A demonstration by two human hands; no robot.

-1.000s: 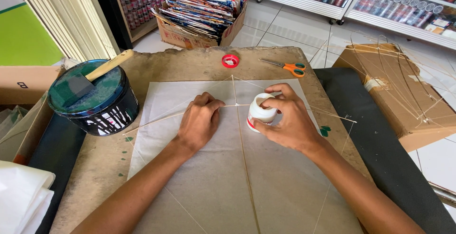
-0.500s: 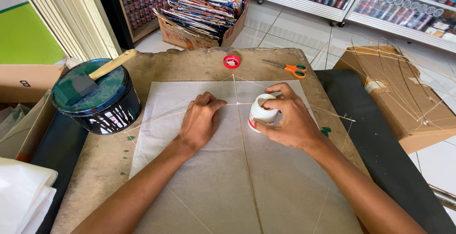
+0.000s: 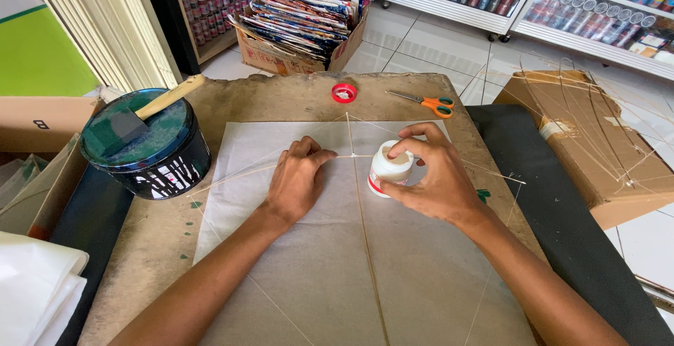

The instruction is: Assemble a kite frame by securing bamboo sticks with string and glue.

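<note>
Gripping white bottle (image 3: 390, 168): right hand (image 3: 435, 177) | left hand (image 3: 296, 177) flat on paper (image 3: 316, 262) | scissors (image 3: 428, 102) near table edge

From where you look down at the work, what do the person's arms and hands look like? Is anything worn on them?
Both forearms are bare as far as the picture shows: no sleeves, gloves, watch or bracelet in view. The left hand and right hand show no rings that I can make out, and the visible fingernails are short.

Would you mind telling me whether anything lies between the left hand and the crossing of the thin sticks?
Nothing visible does: the left hand rests on the white paper sheet, fingertips beside the crossing of thin bamboo sticks.
</note>
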